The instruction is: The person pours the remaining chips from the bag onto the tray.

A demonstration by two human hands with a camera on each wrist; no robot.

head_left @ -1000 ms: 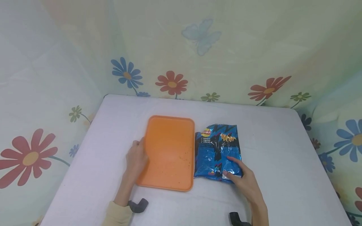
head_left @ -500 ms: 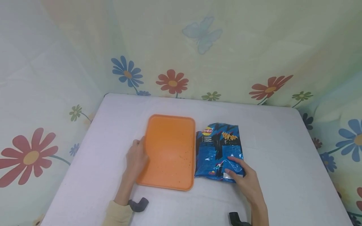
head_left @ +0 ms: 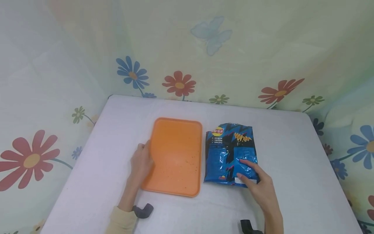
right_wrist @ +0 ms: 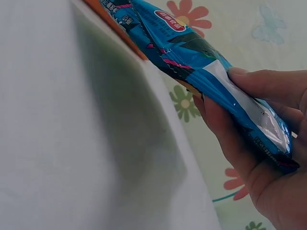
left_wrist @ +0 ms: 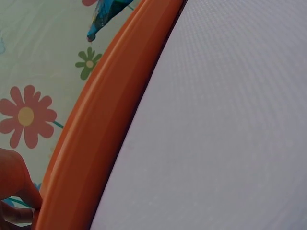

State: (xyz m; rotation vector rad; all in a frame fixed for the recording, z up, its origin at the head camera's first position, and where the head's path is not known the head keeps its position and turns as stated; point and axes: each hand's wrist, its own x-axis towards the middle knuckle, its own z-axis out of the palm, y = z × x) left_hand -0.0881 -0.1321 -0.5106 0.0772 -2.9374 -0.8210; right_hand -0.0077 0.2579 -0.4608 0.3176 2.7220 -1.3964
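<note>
My left hand (head_left: pixel 141 164) grips the left edge of an orange rectangular tray (head_left: pixel 175 143) lying on the table. In the left wrist view, fingers of the left hand (left_wrist: pixel 14 184) press against the orange rim (left_wrist: pixel 91 129). Just right of the tray, my right hand (head_left: pixel 264 188) holds a blue chip bag (head_left: pixel 217 162) by its lower right corner. The right wrist view has the thumb (right_wrist: pixel 268 86) over the bag (right_wrist: pixel 192 52) and fingers beneath it, with the bag raised above the table. Several small dark crumbs dot the tray's right side.
A white cloth covers the table (head_left: pixel 292 156). Behind and beside it hangs a curtain (head_left: pixel 233 58) printed with flowers and a butterfly. Dark curved mounts (head_left: pixel 143 211) sit at both wrists.
The chip bag has moved right and slightly toward the back with my right hand, widening the gap to the tray. My left hand and the tray stay put.
</note>
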